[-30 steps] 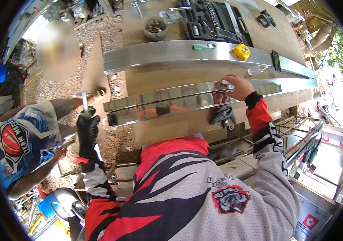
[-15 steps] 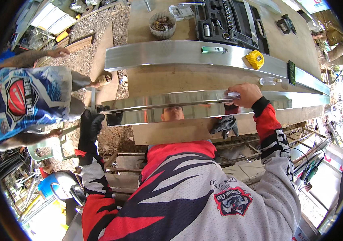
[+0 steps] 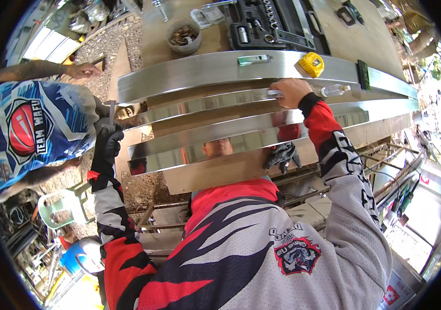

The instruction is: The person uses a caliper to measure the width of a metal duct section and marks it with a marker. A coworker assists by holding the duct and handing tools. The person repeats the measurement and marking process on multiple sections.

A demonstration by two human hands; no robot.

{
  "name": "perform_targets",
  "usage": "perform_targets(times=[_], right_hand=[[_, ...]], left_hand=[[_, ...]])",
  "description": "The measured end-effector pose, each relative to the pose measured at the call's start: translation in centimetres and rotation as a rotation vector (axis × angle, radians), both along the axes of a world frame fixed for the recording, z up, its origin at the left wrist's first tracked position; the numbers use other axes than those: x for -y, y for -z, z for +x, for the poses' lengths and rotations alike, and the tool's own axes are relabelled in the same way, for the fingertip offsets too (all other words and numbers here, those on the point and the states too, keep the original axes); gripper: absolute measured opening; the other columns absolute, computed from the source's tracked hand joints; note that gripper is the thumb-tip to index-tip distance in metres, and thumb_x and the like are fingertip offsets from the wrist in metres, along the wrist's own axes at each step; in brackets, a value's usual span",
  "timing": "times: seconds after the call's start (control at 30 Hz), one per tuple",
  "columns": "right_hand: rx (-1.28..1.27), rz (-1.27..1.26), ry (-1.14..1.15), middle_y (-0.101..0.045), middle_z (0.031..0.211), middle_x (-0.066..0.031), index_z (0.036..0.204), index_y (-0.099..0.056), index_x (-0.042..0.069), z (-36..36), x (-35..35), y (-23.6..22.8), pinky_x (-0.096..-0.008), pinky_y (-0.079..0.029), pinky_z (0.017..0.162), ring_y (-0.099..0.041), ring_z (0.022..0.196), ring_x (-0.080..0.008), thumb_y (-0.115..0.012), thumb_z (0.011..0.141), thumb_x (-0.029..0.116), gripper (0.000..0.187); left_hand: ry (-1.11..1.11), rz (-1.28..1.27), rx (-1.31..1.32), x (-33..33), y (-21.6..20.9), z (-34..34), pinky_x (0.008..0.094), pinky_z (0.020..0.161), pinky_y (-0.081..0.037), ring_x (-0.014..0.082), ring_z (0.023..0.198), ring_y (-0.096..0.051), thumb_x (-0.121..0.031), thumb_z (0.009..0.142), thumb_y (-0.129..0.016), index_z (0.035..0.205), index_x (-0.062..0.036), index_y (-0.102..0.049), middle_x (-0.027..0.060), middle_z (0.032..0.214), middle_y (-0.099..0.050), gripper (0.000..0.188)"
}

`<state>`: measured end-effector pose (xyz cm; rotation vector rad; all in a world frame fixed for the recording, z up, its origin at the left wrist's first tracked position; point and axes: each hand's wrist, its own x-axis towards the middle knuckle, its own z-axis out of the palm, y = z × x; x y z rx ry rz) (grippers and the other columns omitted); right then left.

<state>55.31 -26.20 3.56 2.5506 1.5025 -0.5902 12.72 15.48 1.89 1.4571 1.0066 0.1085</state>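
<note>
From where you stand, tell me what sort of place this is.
Likely an open-air metal workshop: long shiny steel channels lie on a wooden workbench, beside an open black socket-tool case and a yellow tape measure.

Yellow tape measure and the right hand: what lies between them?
Only bare shiny metal of the top aluminium rail separates the yellow tape measure from the right hand, per the head view.
</note>
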Motion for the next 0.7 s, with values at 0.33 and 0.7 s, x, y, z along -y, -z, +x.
perform_targets(times=[0.33, 0.7], right_hand=[[0.003, -0.041, 0.065, -0.071, 0.110, -0.0080, 0.117, -0.069, 0.021, -0.7, -0.3, 1.4, -0.0458, -0.055, 0.086, -0.066, 0.106, -0.0309, -0.069, 0.075, 0.020, 0.042], [-0.016, 0.506, 0.197, -0.066, 0.124, -0.0104, 0.115, -0.069, 0.010, -7.3, 8.8, -6.4, -0.0394, -0.054, 0.093, -0.061, 0.118, -0.0306, -0.074, 0.067, 0.002, 0.048]], left_hand=[[0.042, -0.046, -0.031, 0.0, 0.0, 0.8, 0.0230, 0.035, -0.031, 0.0060, 0.039, -0.042, -0.011, 0.083, -0.068, 0.094, -0.0104, -0.058, -0.0040, 0.062, -0.050, 0.015], [-0.061, 0.563, -0.156, 6.7, -4.4, -9.5, 0.0268, 0.068, -0.045, 0.0098, 0.076, -0.055, -0.002, 0.086, -0.071, 0.117, -0.0001, -0.064, 0.0077, 0.105, -0.067, 0.032]])
